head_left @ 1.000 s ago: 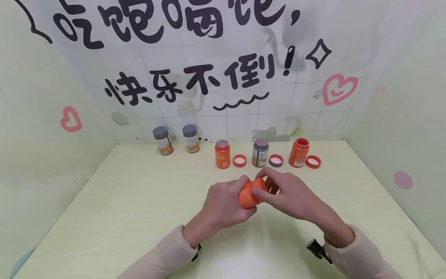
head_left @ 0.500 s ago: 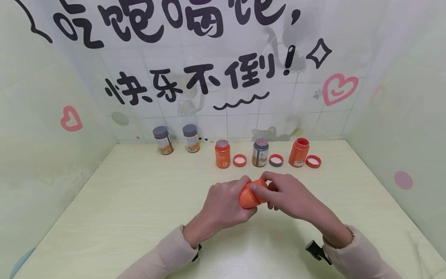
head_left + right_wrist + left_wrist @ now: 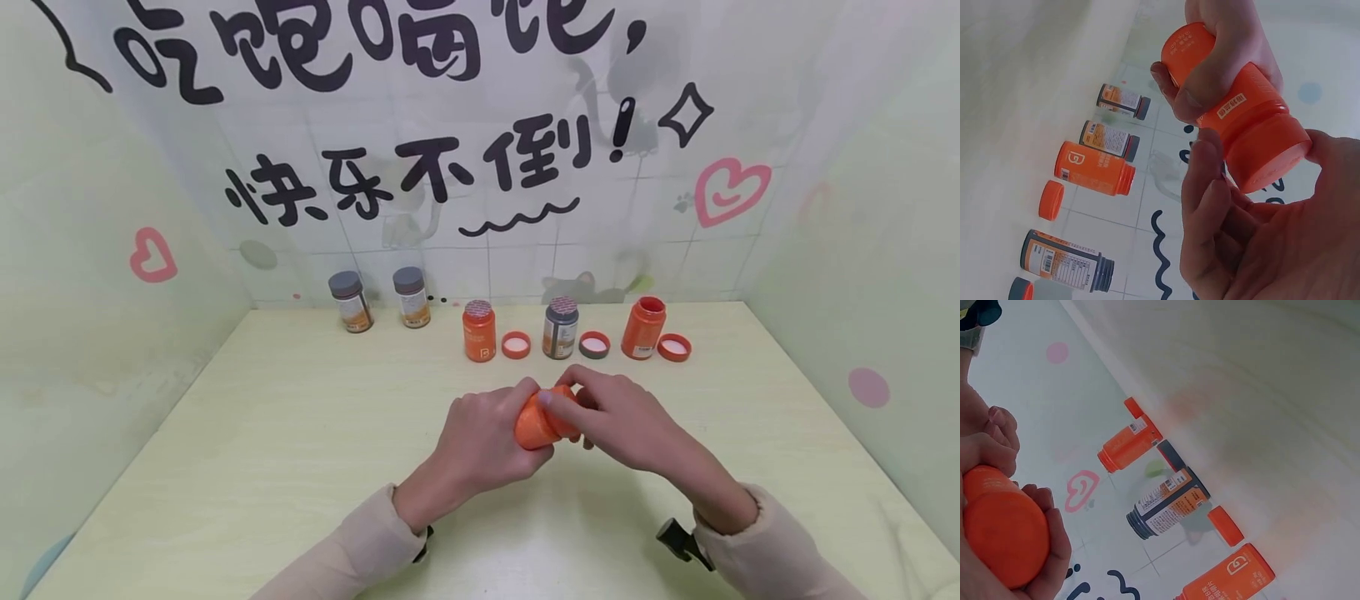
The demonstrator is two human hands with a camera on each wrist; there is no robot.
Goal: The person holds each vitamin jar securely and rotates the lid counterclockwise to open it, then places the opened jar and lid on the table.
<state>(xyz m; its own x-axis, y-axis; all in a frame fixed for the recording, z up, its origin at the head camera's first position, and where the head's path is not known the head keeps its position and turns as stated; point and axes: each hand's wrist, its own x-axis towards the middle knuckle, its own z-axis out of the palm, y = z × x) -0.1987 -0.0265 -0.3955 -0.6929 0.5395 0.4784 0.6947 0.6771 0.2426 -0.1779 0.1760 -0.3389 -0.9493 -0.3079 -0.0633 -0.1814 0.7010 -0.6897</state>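
My left hand [image 3: 480, 437] grips an orange pill bottle [image 3: 1241, 100], held tilted above the front middle of the table, its base toward my left palm side. At the bottle's other end, my right hand [image 3: 626, 417] holds the orange screw cap [image 3: 1269, 153], thumb on one side and fingers on the other. The cap sits on the bottle's neck. In the left wrist view, the round orange base shows with the left fingers curled around it. Part of the label shows between both hands in the right wrist view.
Behind the hands stand a sealed orange bottle [image 3: 480, 340], a sealed dark grey bottle [image 3: 560, 333] and an uncapped orange bottle [image 3: 643, 332]. Beside each lies an upturned cap [image 3: 516, 345]. Two grey-capped bottles [image 3: 352, 307] stand farther left by the printed back wall [image 3: 420, 233].
The right hand has turned slightly around the cap, its thumb shifting up and its fingers showing below the cap. The left hand and bottle have stayed nearly still.
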